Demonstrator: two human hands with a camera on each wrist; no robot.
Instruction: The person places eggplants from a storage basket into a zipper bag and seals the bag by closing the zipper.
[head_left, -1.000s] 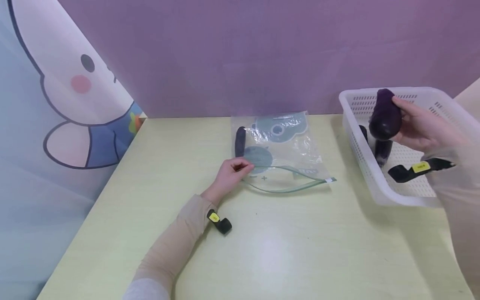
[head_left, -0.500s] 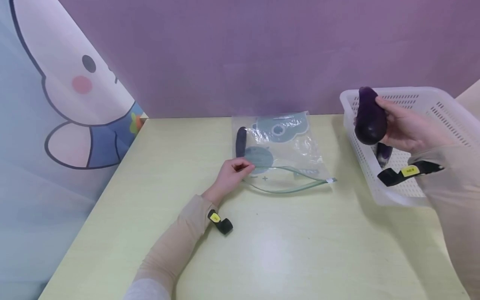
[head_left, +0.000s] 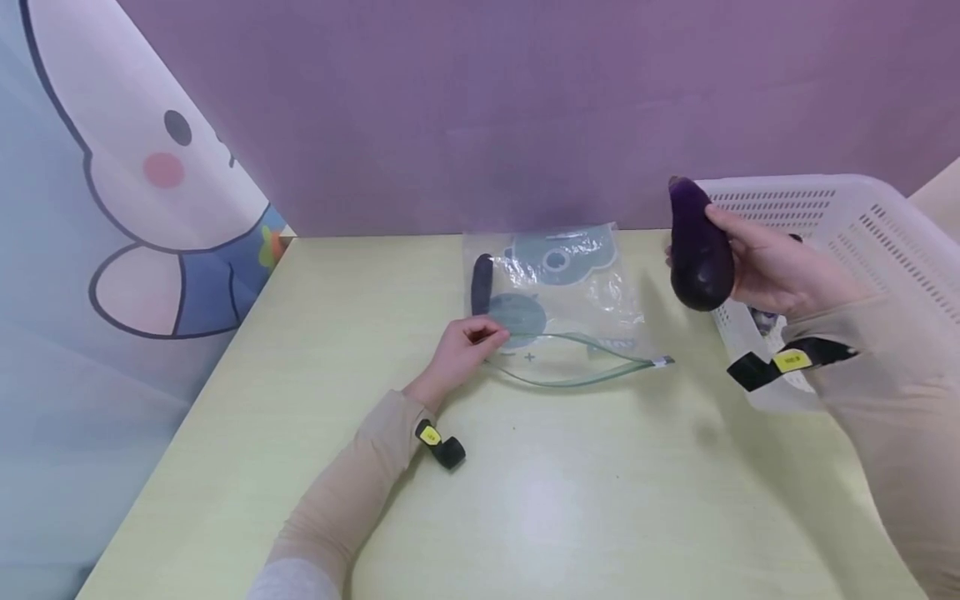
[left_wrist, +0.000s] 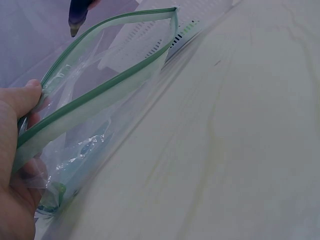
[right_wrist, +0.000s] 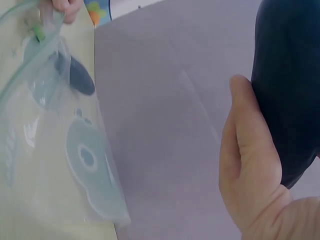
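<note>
A clear zip bag (head_left: 581,308) with green zip edges lies on the table, its mouth gaping toward the front. My left hand (head_left: 459,348) pinches the left end of that mouth between thumb and fingers. A dark elongated shape (head_left: 482,283) shows at the bag's left side; I cannot tell whether it lies inside or is printed. To the right of the bag and above the table, my right hand (head_left: 780,267) grips a dark purple eggplant (head_left: 701,250), its thick end toward the front. In the right wrist view, the thumb lies along the eggplant (right_wrist: 290,90).
On the right stands a white slotted plastic basket (head_left: 870,217), partly hidden by the right arm. A dark purple thing (head_left: 765,321) shows inside it. A purple backdrop (head_left: 480,117) rises behind the table (head_left: 555,500), and a cartoon cloth (head_left: 150,400) hangs at the left.
My right hand has carried the eggplant leftward from over the basket to beside its left rim. The left hand and the zip bag have stayed in place.
</note>
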